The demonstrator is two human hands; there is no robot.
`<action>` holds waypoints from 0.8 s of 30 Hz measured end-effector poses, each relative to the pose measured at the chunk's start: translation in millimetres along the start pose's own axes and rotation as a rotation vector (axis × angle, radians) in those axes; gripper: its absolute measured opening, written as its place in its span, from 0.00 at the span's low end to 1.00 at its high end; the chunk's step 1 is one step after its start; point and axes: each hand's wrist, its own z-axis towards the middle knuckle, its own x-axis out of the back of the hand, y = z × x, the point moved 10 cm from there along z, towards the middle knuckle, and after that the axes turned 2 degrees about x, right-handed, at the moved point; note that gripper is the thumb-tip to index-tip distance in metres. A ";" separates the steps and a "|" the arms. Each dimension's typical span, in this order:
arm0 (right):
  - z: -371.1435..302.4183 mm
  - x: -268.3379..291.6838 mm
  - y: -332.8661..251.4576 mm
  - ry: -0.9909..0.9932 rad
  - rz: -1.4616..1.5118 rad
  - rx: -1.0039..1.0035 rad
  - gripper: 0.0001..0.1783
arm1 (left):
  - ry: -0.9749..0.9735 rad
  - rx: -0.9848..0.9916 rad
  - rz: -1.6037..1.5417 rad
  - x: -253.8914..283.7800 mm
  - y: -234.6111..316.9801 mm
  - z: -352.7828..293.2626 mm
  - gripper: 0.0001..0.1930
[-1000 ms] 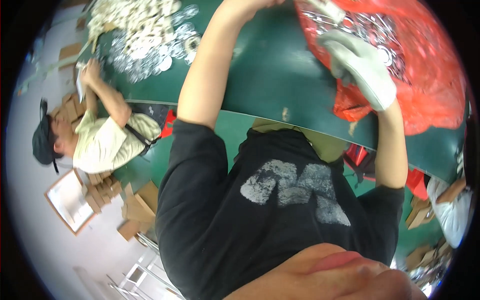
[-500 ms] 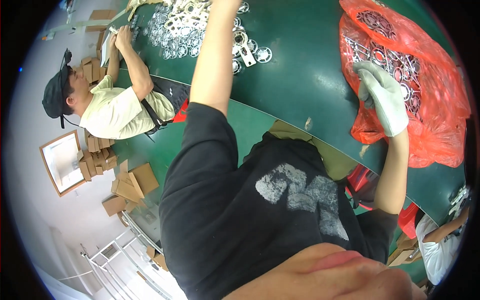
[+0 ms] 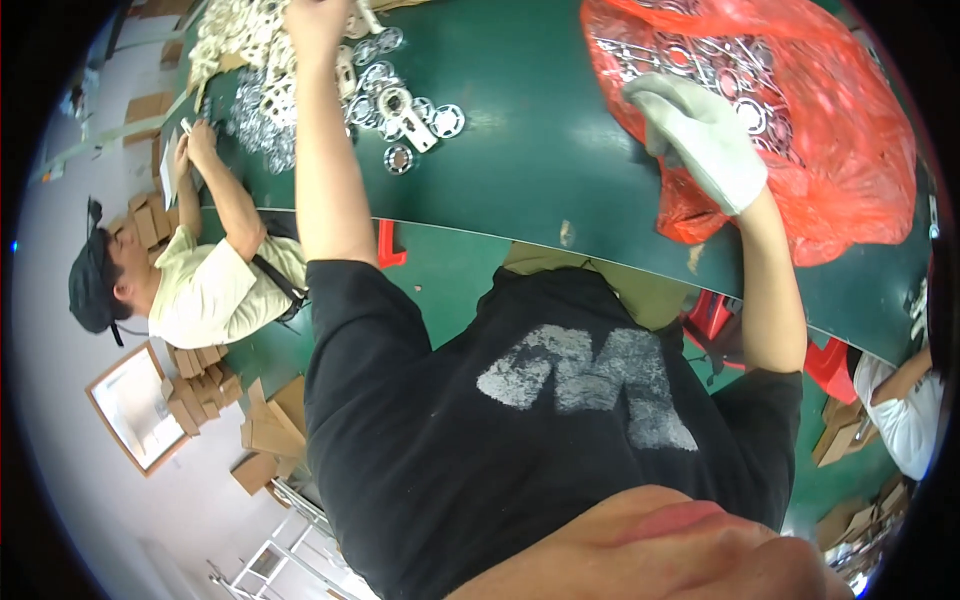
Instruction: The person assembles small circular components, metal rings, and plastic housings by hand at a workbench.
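Observation:
My left hand (image 3: pixel 318 18), bare, reaches over the pile of cream plastic parts (image 3: pixel 265 35) at the far left of the table. The top edge of the view cuts off its fingers, and a cream strip-shaped part (image 3: pixel 369 18) lies or is held right beside it. In a pale work glove, my right hand (image 3: pixel 705 140) hovers at the near left side of the red plastic bag (image 3: pixel 850 190). Its fingers are loosely bent, apart from the thumb, with nothing visible between them. Inside the opened bag are many shiny wheel-shaped parts (image 3: pixel 750 115).
Round chrome parts (image 3: pixel 448 121) lie scattered beside the cream pile on the green table (image 3: pixel 520 150). At the left a co-worker (image 3: pixel 205 290) handles a small piece. Another person (image 3: pixel 900 400) sits at the far right. Cardboard boxes (image 3: pixel 270 430) stand on the floor.
The view has shifted, so the bag and table appear further left. My left hand has come into view at the top edge. My gloved right hand stays beside the bag's opening.

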 end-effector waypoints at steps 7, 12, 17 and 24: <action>-1.0 -3.7 0.6 0.000 0.051 0.010 0.22 | -0.044 -0.069 -0.316 -28.4 61.5 -39.1 0.20; 3.3 -8.6 0.3 -0.069 0.053 -0.007 0.22 | -0.352 0.105 -0.534 -115.7 118.7 -104.5 0.13; 0.9 -4.9 -1.5 -0.017 0.085 0.013 0.22 | -0.463 0.242 -0.693 -167.6 114.5 -123.9 0.12; 3.4 6.0 -11.5 -0.039 0.125 0.212 0.23 | -0.357 -0.371 -0.610 -118.1 201.9 -145.3 0.18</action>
